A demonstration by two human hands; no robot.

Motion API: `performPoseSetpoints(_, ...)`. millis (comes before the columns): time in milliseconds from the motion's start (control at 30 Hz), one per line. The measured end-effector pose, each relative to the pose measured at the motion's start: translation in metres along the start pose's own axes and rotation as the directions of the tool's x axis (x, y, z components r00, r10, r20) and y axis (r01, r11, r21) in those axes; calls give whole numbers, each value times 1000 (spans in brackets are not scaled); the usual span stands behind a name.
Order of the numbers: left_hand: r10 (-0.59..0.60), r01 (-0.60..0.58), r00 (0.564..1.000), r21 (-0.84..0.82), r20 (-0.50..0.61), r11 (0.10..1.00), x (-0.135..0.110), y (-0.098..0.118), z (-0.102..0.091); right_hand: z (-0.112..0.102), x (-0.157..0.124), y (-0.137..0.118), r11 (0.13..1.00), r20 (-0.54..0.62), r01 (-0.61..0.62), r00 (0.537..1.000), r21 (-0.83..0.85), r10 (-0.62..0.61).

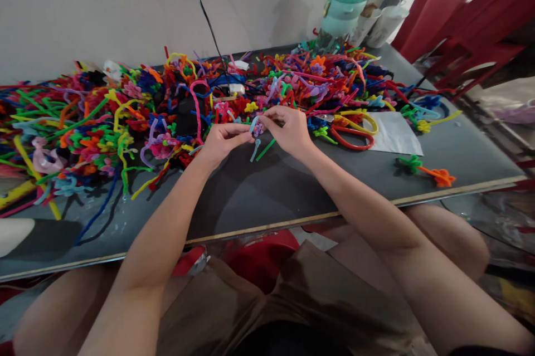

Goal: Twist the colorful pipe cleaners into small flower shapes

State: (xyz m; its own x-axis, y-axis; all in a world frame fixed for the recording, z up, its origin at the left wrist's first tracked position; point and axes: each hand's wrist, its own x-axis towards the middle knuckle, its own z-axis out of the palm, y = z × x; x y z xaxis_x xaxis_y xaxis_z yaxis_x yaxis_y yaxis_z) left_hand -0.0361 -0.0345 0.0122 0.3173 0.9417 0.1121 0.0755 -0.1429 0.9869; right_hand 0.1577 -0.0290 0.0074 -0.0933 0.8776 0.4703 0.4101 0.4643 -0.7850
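Observation:
Over the front of the pile, my left hand (225,141) and my right hand (288,127) meet with their fingertips close together. Between them is a light blue pipe cleaner (253,123), pinched by both hands, with a small purple pipe-cleaner flower (258,129) right by the fingertips. A short pale blue curled piece (255,150) and a green pipe cleaner (266,149) show just below. Whether these are joined to the held piece I cannot tell. Behind the hands spreads a heap of colourful pipe cleaners (167,100).
Red-and-yellow-handled scissors (353,137) lie right of my hands on a white sheet (395,133). Green and orange flowers (442,177) lie near the table's (472,150) right edge. A green-topped bottle (345,10) and paper cups (387,24) stand behind. A black cable (203,8) hangs down the wall.

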Motion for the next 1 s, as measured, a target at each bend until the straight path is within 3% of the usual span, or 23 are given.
performPoseSetpoints(133, 47, -47, 995, 7, -89, 999, 0, -4, 2, 9, -4, -10, 996, 23, -67, 998, 65, 65)
performPoseSetpoints(267, 192, -158, 973, 232, -131, 960, -1, -4, -1, 13, -6, -18, 999, 76, -46, 996, 4, 45)
performPoseSetpoints(400, 424, -303, 898, 537, -115, 787, 0, -4, -5, 14, -7, -21, 1000, 115, -1, 993, -13, 3)
performPoseSetpoints(567, 588, -408, 807, 776, 60, 480, 2, -9, -8, 17, -7, -22, 999, 168, 20, 986, -49, -11)
performPoseSetpoints(667, 618, -413, 778, 835, 116, 364, 2, -12, -9, 21, -7, -21, 999, 175, 1, 985, -33, 5)
performPoseSetpoints(833, 565, -370, 809, 887, 160, 278, 0, -14, -4, 27, -2, -9, 989, 173, -84, 983, 121, 63)
performPoseSetpoints(933, 536, -394, 821, 876, 200, 278, -2, -14, -1, 27, 4, -1, 950, 151, -177, 978, 258, 141)
performPoseSetpoints(1000, 555, -409, 812, 853, 179, 323, -3, -12, -2, 23, 7, 3, 892, 187, -260, 961, 369, 203)
